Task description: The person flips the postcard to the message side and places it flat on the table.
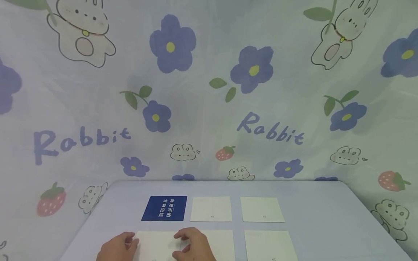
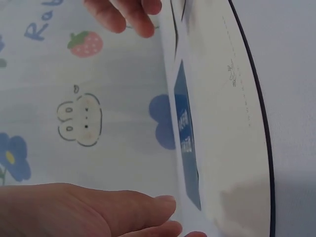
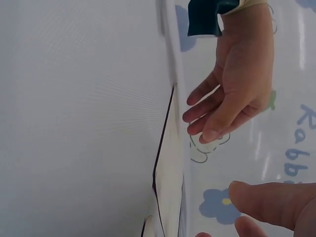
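My left hand is beside the left edge of a white card at the front left, its fingers loosely bent. Over that card's right side is my right hand, thumb and fingers apart with nothing between them. Whether either hand touches the card is hard to tell. Behind it lies a dark blue card with white Chinese characters. In the left wrist view, the white card lies flat, with the left hand near its end. The right wrist view shows both hands apart, the left hand with relaxed fingers.
Two white cards, one in the middle and one at right, continue the back row. The front row holds another white card partly behind my right hand, and one further right. A rabbit-and-flower curtain hangs behind the pale table.
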`<action>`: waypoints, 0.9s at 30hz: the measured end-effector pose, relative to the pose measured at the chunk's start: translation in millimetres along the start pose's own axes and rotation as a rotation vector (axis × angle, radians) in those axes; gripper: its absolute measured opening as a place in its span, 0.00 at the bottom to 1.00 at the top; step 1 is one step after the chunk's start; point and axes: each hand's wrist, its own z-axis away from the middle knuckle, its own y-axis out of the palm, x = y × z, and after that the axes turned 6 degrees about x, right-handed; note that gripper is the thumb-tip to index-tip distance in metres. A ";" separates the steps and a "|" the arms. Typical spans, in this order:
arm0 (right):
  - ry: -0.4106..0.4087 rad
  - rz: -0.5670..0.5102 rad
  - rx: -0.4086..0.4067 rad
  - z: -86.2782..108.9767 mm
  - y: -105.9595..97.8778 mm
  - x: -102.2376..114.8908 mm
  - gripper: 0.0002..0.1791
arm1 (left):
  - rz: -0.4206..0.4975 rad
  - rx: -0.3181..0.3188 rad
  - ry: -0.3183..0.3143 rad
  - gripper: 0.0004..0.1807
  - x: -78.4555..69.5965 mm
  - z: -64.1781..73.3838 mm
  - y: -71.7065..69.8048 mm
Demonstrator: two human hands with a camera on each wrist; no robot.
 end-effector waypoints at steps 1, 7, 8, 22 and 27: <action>-0.002 -0.004 -0.001 0.2 -0.4 0.4 0.16 | -0.006 -0.008 0.004 0.24 -0.4 -0.2 0.2; -0.020 -0.009 -0.017 1.9 -4.3 2.5 0.18 | 0.020 -0.030 0.024 0.23 -1.7 -2.2 2.9; -0.024 -0.010 -0.019 1.9 -5.1 3.1 0.18 | 0.027 -0.032 0.026 0.23 -2.1 -2.5 3.1; -0.082 -0.005 -0.042 -11.5 -16.9 14.2 0.26 | 0.071 -0.041 0.071 0.25 -17.8 -1.0 -14.9; -0.117 0.064 -0.053 -17.3 -20.1 13.7 0.27 | 0.062 -0.058 0.086 0.26 -24.8 -1.4 -19.2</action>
